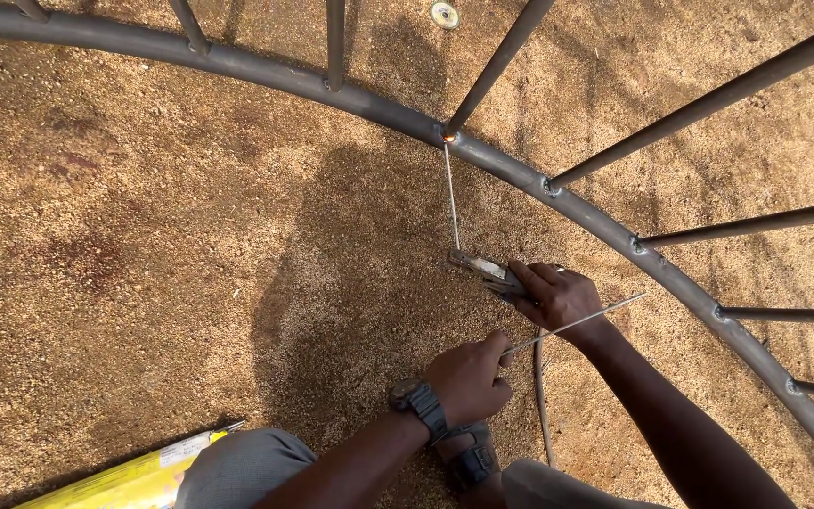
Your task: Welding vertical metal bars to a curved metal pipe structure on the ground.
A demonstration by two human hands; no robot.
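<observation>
Grey curved pipe (511, 170) with grey bars (708, 99), tan speckled sand (143, 236), yellow packet (129, 481), black wristwatch (418, 401).

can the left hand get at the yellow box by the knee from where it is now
Probably yes: the left hand grips only a thin spare rod, and bare ground lies between it and the yellow box.

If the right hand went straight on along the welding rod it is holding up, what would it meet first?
Probably the curved steel ring: the right hand grips an electrode holder whose welding rod already touches the joint where a spoke bar meets it.
</observation>
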